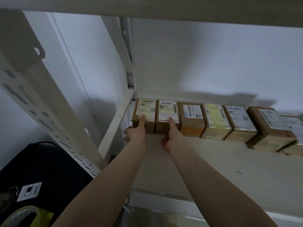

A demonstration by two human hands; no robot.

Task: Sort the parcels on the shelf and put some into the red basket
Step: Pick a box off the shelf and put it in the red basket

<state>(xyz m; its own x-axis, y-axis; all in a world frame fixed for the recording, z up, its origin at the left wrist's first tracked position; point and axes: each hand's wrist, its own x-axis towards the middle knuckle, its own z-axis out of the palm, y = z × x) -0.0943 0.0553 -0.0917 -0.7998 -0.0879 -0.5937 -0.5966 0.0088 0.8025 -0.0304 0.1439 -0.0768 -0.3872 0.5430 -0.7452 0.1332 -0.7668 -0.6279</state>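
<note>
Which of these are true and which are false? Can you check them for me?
1. Each hand touches a different parcel. True: the left hand is on the end parcel, the right hand on the second parcel.
2. The parcels stand in a row on the shelf. True.
3. The red basket sits on the shelf. False: no red basket is in view.
4. The parcels have no labels. False: they carry printed labels.

Both forearms are bare, no sleeves; the hands (136, 133) carry no gloves.
</note>
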